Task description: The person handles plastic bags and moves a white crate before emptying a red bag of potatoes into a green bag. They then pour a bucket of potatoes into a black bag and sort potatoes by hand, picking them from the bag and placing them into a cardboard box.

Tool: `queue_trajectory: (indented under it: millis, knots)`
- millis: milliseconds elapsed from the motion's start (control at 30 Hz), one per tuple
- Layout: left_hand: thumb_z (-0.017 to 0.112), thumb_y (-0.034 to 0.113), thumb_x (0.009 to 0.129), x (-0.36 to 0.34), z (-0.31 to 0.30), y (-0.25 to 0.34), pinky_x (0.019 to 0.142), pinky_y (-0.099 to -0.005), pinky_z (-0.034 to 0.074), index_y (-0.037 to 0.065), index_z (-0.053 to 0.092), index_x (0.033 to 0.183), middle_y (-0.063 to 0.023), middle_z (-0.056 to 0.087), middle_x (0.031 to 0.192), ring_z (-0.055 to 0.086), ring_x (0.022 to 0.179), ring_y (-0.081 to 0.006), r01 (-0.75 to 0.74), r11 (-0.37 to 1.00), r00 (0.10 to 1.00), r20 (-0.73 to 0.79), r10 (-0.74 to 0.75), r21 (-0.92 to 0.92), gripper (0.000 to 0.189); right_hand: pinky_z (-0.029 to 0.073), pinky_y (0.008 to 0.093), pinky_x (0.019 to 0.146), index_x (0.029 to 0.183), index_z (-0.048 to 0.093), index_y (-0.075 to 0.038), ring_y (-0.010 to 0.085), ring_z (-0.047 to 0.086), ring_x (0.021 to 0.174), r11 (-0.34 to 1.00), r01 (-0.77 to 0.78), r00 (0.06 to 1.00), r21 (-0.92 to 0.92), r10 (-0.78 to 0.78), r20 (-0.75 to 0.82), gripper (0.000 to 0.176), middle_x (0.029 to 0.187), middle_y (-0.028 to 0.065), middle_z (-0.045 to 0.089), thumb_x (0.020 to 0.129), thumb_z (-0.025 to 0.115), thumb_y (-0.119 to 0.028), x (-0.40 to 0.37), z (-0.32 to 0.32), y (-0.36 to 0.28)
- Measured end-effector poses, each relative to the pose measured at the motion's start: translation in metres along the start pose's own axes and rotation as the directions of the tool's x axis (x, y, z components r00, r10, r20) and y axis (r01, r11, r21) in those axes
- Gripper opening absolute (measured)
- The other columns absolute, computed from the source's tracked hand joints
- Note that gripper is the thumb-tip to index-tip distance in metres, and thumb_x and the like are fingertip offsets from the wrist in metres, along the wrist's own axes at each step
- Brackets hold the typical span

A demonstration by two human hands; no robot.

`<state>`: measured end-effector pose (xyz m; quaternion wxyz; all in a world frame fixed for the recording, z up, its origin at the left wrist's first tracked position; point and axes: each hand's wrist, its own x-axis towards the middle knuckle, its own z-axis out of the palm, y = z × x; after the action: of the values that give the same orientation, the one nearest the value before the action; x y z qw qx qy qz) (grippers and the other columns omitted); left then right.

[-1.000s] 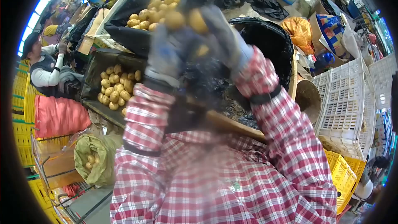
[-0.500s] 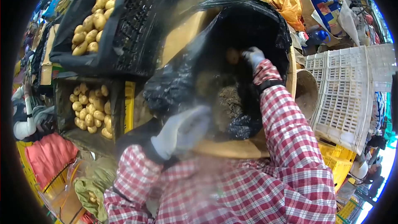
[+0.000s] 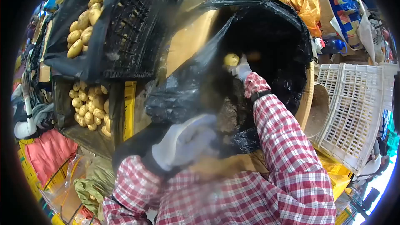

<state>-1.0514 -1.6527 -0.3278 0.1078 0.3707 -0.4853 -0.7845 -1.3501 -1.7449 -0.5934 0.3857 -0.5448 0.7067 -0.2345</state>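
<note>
My right hand [image 3: 242, 70], in a grey glove with a red plaid sleeve, reaches into a basket lined with a black plastic bag [image 3: 287, 37] and grips a yellow potato [image 3: 231, 60]. A second potato [image 3: 253, 56] shows blurred just right of it inside the bag. My left hand [image 3: 185, 141], also gloved, rests on the near rim of the bag with its fingers bent; whether it pinches the plastic is unclear. The bag's bottom holds dark soil.
A black crate [image 3: 137, 29] with potatoes [image 3: 83, 25] stands upper left, and a lower crate of potatoes [image 3: 89, 108] sits below it. White plastic crates [image 3: 354, 112] stack at right. Another person's sleeve [image 3: 25, 127] shows at far left, by a red sack [image 3: 46, 154].
One second ago both hands were raised with potatoes over the crates. Since then my right hand went into the black bag with a potato and my left dropped to the bag's rim.
</note>
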Motion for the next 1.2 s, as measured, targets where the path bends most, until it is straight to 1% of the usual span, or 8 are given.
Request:
queue_trajectory:
  millis: [233, 333, 500, 633, 900, 1067, 1133, 1200]
  knots:
    - [0.059, 0.02, 0.094, -0.002, 0.003, -0.024, 0.071, -0.0282, 0.054, 0.002, 0.045, 0.133, -0.0125, 0.059, 0.111, 0.063, 0.093, -0.0194, -0.247, 0.706, 0.968, -0.196, 0.155, -0.664, 0.045, 0.052, 0.0342, 0.09, 0.138, 0.031, -0.006, 0.0194, 0.057, 0.107, 0.688, 0.182, 0.964, 0.703, -0.264, 0.008, 0.093, 0.121, 0.0119, 0.052, 0.063, 0.086, -0.002, -0.16, -0.083, -0.178]
    - [0.055, 0.017, 0.096, -0.013, 0.019, -0.014, 0.088, -0.0348, 0.049, 0.002, 0.056, 0.124, -0.0106, 0.06, 0.118, 0.058, 0.106, -0.0178, -0.428, 0.528, 0.403, -0.368, 0.838, 0.734, 0.031, 0.05, 0.0347, 0.093, 0.139, 0.032, -0.005, 0.0195, 0.057, 0.107, 0.734, 0.193, 0.967, 0.651, -0.255, 0.001, 0.095, 0.122, 0.0118, 0.052, 0.062, 0.087, -0.003, -0.23, -0.098, -0.212]
    - [0.053, 0.036, 0.097, -0.014, 0.053, -0.026, 0.094, -0.0355, 0.046, -0.001, 0.054, 0.125, -0.0136, 0.058, 0.123, 0.059, 0.108, -0.0205, -0.612, 0.716, 0.672, -0.256, 0.695, 0.336, 0.046, 0.049, 0.0339, 0.095, 0.134, 0.038, -0.001, 0.0203, 0.055, 0.111, 0.817, 0.294, 0.933, 0.496, -0.358, 0.037, 0.091, 0.122, 0.0102, 0.053, 0.06, 0.089, -0.013, -0.303, -0.101, -0.224]
    - [0.043, 0.063, 0.093, -0.044, 0.038, -0.019, 0.076, -0.0299, 0.053, -0.003, 0.048, 0.129, -0.013, 0.059, 0.117, 0.063, 0.092, -0.0174, -0.206, 0.95, 0.961, -0.23, 0.152, -0.235, 0.075, 0.049, 0.0338, 0.095, 0.132, 0.042, -0.001, 0.0198, 0.056, 0.11, 0.781, 0.228, 0.955, 0.581, -0.296, 0.023, 0.088, 0.122, 0.0108, 0.055, 0.059, 0.09, -0.012, -0.331, -0.103, -0.237]
    - [0.056, 0.049, 0.092, -0.065, 0.087, -0.013, 0.075, -0.0292, 0.055, 0.007, 0.043, 0.134, -0.0088, 0.054, 0.119, 0.06, 0.098, -0.0165, -0.571, 0.82, 0.821, -0.004, 0.571, 0.033, 0.062, 0.049, 0.0324, 0.096, 0.135, 0.043, 0.001, 0.0181, 0.055, 0.113, 0.658, 0.296, 0.921, 0.693, -0.39, -0.023, 0.074, 0.125, 0.0117, 0.054, 0.071, 0.082, -0.004, -0.346, -0.098, -0.24]
    - [0.067, 0.045, 0.087, -0.073, 0.103, -0.012, 0.085, -0.0335, 0.055, 0.006, 0.042, 0.134, -0.0097, 0.051, 0.125, 0.057, 0.111, -0.0201, -0.35, 0.846, 0.917, 0.037, 0.397, -0.403, 0.066, 0.049, 0.0338, 0.095, 0.125, 0.055, 0.0, 0.0203, 0.059, 0.109, 0.553, -0.019, 0.993, 0.833, -0.09, 0.082, 0.053, 0.114, 0.0101, 0.062, 0.078, 0.077, -0.012, -0.344, -0.108, -0.237]
    - [0.069, 0.032, 0.087, -0.073, 0.104, -0.018, 0.095, -0.0351, 0.05, 0.004, 0.038, 0.137, -0.0118, 0.047, 0.132, 0.051, 0.12, -0.023, -0.355, 0.815, 0.908, 0.037, 0.417, -0.457, 0.065, 0.05, 0.0328, 0.091, 0.125, 0.053, 0.0, 0.0194, 0.059, 0.106, 0.792, 0.356, 0.925, 0.496, -0.374, -0.067, 0.043, 0.115, 0.0108, 0.06, 0.089, 0.063, -0.02, -0.341, -0.11, -0.219]
    - [0.069, 0.022, 0.086, -0.07, 0.096, -0.02, 0.101, -0.0363, 0.045, 0.004, 0.033, 0.142, -0.0129, 0.041, 0.138, 0.043, 0.128, -0.0247, -0.692, 0.716, 0.721, 0.035, 0.692, 0.092, 0.069, 0.05, 0.0322, 0.089, 0.128, 0.05, 0.0, 0.0188, 0.058, 0.107, 0.73, 0.46, 0.866, 0.506, -0.494, -0.074, 0.046, 0.12, 0.0119, 0.058, 0.095, 0.057, -0.031, -0.34, -0.108, -0.22]
